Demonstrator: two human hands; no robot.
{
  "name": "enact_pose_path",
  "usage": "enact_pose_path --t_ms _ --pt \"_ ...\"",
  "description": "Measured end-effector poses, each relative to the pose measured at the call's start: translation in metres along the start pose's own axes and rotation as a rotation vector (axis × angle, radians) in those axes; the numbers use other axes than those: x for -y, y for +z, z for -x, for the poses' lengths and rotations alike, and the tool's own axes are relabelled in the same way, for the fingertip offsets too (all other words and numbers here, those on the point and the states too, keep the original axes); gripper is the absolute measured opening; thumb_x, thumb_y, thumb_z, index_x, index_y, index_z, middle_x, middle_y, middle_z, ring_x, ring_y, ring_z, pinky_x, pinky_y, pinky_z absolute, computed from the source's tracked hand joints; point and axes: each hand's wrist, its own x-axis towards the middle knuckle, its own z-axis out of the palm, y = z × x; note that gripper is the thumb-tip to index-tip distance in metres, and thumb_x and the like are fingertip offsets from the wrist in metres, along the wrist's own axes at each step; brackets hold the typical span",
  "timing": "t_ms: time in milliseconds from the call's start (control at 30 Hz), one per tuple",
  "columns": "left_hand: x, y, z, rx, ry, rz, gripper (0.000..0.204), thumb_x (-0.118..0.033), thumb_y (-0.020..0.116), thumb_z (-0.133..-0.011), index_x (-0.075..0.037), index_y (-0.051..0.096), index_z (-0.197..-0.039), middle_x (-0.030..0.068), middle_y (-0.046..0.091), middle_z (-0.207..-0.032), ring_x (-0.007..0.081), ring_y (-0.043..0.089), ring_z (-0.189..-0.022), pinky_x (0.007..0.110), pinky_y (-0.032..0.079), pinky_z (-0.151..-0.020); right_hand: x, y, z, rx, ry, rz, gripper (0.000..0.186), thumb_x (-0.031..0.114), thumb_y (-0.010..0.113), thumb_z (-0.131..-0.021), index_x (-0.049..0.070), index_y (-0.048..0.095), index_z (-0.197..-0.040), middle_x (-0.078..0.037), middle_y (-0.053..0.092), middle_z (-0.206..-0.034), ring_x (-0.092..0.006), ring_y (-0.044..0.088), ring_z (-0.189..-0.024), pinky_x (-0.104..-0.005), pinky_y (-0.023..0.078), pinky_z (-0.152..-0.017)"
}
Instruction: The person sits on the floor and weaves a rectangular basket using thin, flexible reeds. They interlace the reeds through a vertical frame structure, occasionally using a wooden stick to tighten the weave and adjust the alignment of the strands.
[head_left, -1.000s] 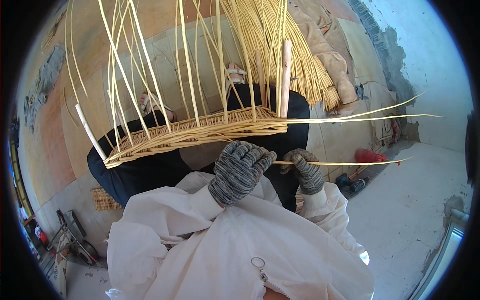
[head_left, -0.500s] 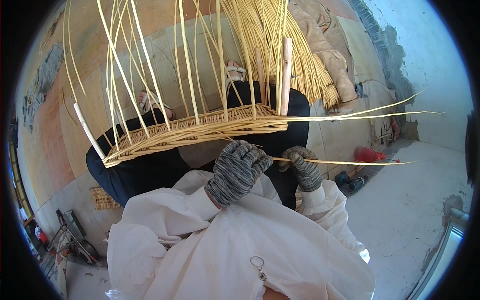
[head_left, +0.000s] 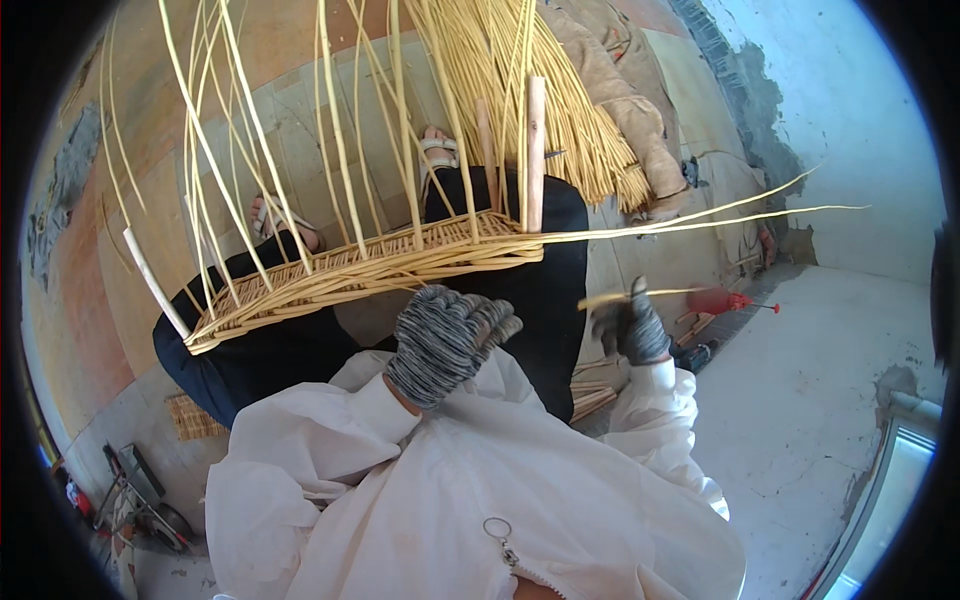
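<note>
A woven wicker base (head_left: pixel 370 262) lies across my knees, with tall pale rods (head_left: pixel 342 150) standing up from it. Thicker peeled posts rise at its ends, such as the right-hand post (head_left: pixel 536 155). Two long rod ends (head_left: pixel 690 220) stick out from its right end. My left hand (head_left: pixel 450 345), in a grey striped glove, is closed just below the base's near edge; what it holds is hidden. Off to the right, my gloved right hand (head_left: pixel 632 328) is raised, thumb and fingers on a thin wicker rod (head_left: pixel 605 298); motion blurs the rod's outer part.
A large bundle of rods (head_left: pixel 570 120) lies on the floor beyond my right knee, next to a brown cloth (head_left: pixel 640 125). A red object (head_left: pixel 715 300) and a dark power tool (head_left: pixel 692 358) are on the floor at right. A wheeled device (head_left: pixel 150 500) stands lower left.
My right hand has moved right, away from my left, carrying the rod that had stretched between both hands. My left hand stays closed beside the base. The whole view has shifted slightly.
</note>
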Motion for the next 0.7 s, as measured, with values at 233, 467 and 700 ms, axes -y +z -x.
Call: enact_pose_path --t_ms 233,467,700 --pt "-0.002 0.009 -0.056 -0.116 -0.1 -0.278 0.059 -0.035 0.067 -0.076 -0.006 0.049 -0.123 0.0132 0.055 -0.117 0.0292 0.057 -0.091 0.044 0.039 -0.089 0.082 0.113 -0.001 -0.444 -1.053 0.779 0.043 0.028 0.066 -0.081 -0.004 0.058 -0.108 -0.017 0.066 -0.081 -0.0229 0.063 -0.071 -0.0316 0.049 -0.069" --pt "0.0 0.03 -0.116 0.335 -0.848 -0.004 0.047 -0.049 0.05 -0.086 -0.004 0.061 -0.094 0.0171 0.065 -0.073 0.0345 0.064 -0.07 0.045 0.048 -0.066 0.091 0.148 -0.013 -0.32 -1.391 1.242 0.014 0.012 0.063 -0.08 0.004 0.063 -0.092 -0.012 0.062 -0.08 -0.0245 0.062 -0.066 -0.0318 0.049 -0.062" --pt "-0.075 -0.031 -0.024 -0.059 -0.411 0.164 0.039 -0.047 0.059 -0.081 -0.009 0.06 -0.079 0.0113 0.053 -0.055 0.0289 0.052 -0.047 0.045 0.04 -0.046 -0.032 0.147 -0.032 -0.073 -0.877 0.112 0.032 0.019 0.061 -0.085 0.004 0.053 -0.112 -0.006 0.059 -0.09 -0.0153 0.058 -0.082 -0.0282 0.05 -0.072"
